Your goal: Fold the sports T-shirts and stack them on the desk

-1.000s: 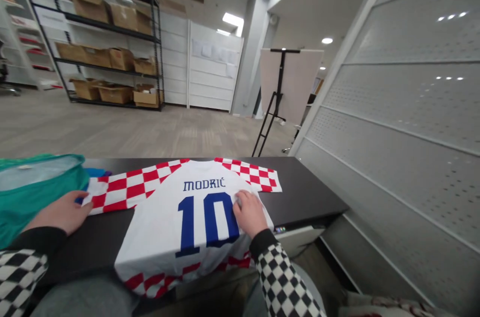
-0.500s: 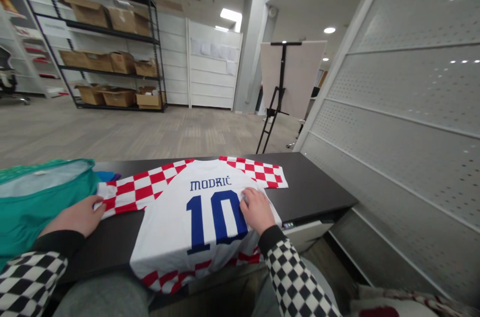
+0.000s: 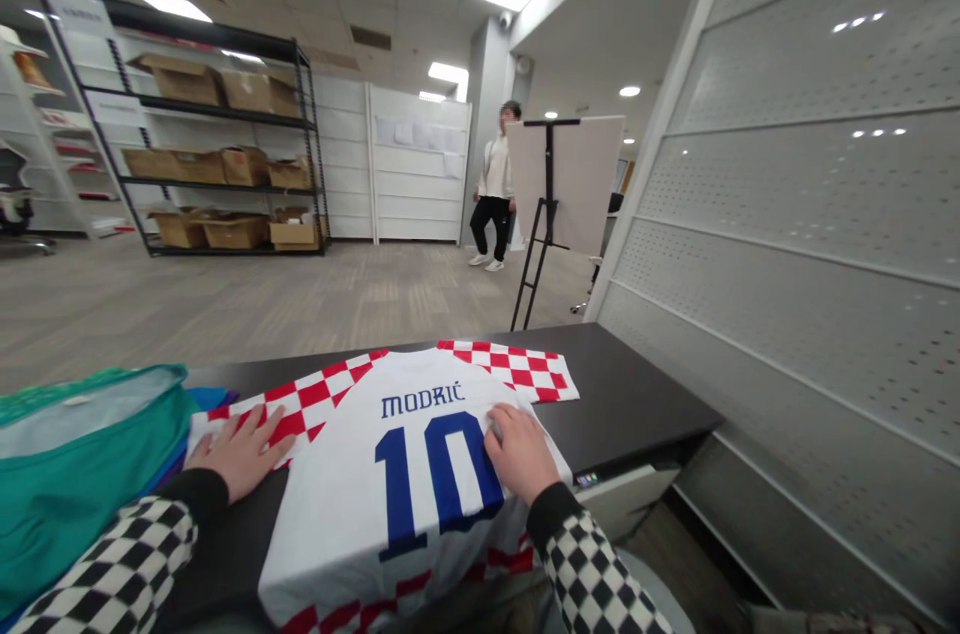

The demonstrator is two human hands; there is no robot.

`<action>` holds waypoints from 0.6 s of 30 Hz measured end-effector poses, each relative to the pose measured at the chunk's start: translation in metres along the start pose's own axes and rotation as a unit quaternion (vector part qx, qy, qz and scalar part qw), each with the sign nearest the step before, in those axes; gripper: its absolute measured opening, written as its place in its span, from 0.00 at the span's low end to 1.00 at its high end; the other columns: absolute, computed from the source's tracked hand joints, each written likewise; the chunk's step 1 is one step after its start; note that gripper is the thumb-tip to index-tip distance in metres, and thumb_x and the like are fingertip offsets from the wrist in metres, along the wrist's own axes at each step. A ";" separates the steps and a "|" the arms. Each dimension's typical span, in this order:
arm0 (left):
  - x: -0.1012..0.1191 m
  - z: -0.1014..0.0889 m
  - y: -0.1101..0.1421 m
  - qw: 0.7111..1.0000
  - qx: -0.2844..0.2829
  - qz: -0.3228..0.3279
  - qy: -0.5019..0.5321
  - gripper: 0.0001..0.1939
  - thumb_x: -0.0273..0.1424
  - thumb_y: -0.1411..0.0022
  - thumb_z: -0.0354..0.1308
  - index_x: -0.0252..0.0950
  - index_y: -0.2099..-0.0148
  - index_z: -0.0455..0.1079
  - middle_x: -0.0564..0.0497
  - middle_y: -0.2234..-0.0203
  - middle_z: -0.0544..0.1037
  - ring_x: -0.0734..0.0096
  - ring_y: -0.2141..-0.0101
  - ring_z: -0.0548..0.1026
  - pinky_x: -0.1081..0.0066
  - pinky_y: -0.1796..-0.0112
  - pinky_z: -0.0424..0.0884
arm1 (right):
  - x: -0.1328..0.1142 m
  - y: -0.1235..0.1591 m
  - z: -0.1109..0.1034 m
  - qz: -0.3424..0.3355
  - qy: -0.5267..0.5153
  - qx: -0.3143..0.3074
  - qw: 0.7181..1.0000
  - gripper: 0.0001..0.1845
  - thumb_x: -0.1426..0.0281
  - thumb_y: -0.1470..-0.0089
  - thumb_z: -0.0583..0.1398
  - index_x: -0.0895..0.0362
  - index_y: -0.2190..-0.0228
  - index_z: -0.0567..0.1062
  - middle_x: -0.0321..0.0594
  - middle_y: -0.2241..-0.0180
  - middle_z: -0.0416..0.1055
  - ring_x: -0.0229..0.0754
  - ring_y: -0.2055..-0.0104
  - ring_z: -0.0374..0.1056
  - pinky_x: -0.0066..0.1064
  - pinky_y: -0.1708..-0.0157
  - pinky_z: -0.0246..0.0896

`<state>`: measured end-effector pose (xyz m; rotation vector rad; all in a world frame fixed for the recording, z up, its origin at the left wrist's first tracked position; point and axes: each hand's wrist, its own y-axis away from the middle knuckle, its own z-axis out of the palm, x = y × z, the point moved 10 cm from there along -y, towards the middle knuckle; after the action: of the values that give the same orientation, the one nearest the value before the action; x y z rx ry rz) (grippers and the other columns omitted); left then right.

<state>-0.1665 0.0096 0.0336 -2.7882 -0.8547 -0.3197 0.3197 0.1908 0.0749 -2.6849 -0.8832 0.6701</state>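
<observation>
inward from the cuff, the left hand [image 3: 238, 454] has slid onto the red-and-white checked sleeve [image 3: 300, 409] of a football jersey [image 3: 330, 524], lying flat with fingers spread. the right hand [image 3: 519, 454] sits curled on the jersey's back beside the blue 10; whether it pinches the white cloth cannot be told. the jersey lies back up on the black tabletop [image 3: 637, 394], its long axis running front to back, collar toward the far edge, hem drooping past the near edge. a teal garment [image 3: 75, 474] lies just beside the cuff, at the tabletop's left end.
</observation>
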 end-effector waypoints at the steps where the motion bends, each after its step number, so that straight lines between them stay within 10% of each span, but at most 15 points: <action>1: -0.007 0.015 0.001 0.999 -0.021 -0.009 -0.030 0.44 0.57 0.34 0.50 0.41 0.23 0.68 0.37 0.24 0.66 0.30 0.24 0.60 0.31 0.29 0.55 | -0.001 0.000 0.000 -0.001 0.000 0.000 1.000 0.18 0.71 0.32 0.58 0.52 0.46 0.81 0.45 0.39 0.79 0.54 0.38 0.74 0.44 0.35 0.61; 7: -0.026 0.042 0.002 0.988 -0.090 -0.025 -0.120 0.45 0.58 0.26 0.42 0.45 0.15 0.50 0.43 0.17 0.47 0.38 0.20 0.47 0.35 0.26 0.46 | -0.003 0.000 -0.004 0.006 0.003 -0.002 1.000 0.19 0.71 0.32 0.58 0.52 0.45 0.81 0.46 0.39 0.79 0.54 0.38 0.74 0.45 0.34 0.61; 18: 0.026 -0.004 0.022 0.987 -0.134 -0.036 -0.081 0.46 0.57 0.29 0.49 0.43 0.17 0.56 0.41 0.18 0.52 0.36 0.21 0.51 0.34 0.26 0.50 | 0.015 -0.007 0.015 -0.043 0.030 0.006 0.999 0.23 0.65 0.30 0.54 0.54 0.44 0.83 0.50 0.38 0.79 0.57 0.37 0.75 0.50 0.34 0.65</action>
<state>-0.1338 0.0048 0.0410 -3.0719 -1.0188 -0.2354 0.3200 0.2065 0.0592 -2.6241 -0.9694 0.5723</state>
